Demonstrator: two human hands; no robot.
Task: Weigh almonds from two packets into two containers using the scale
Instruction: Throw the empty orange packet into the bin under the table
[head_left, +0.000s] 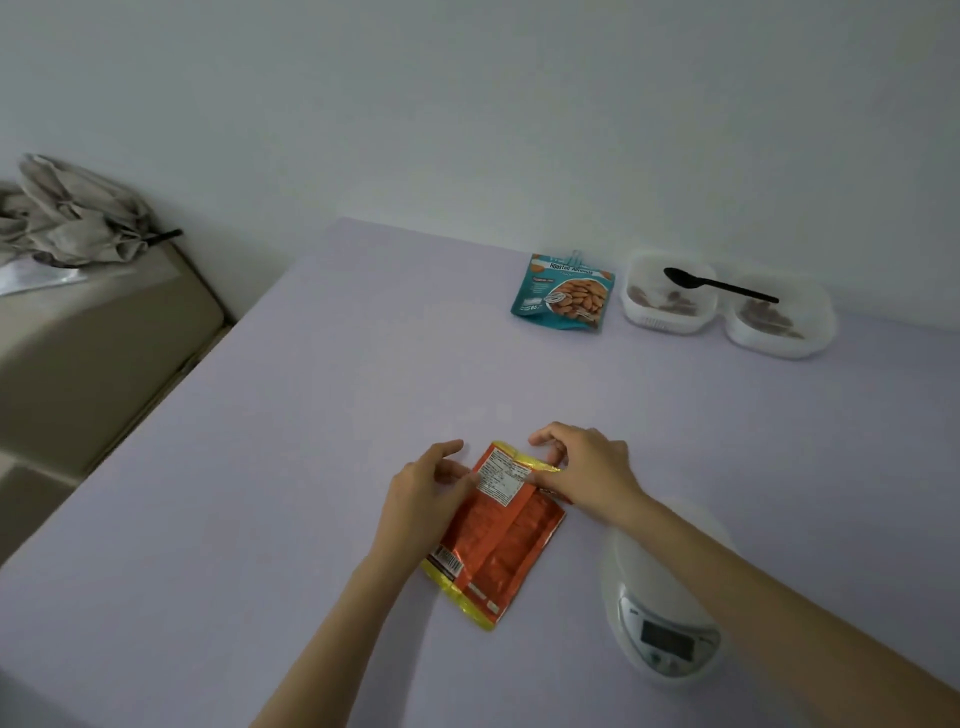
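Note:
An orange and yellow almond packet lies flat on the table, label side up. My left hand rests on its left edge with the thumb on the white label. My right hand pinches the folded yellow top edge. A teal roasted-almond packet with a clip on top lies at the back. To its right stand two white containers holding almonds, with a black spoon lying across them. The white scale sits at the front right, partly under my right forearm.
The pale lilac table ends at a left edge, with a beige seat beyond it. Crumpled grey cloth lies on that seat. A white wall runs behind the table.

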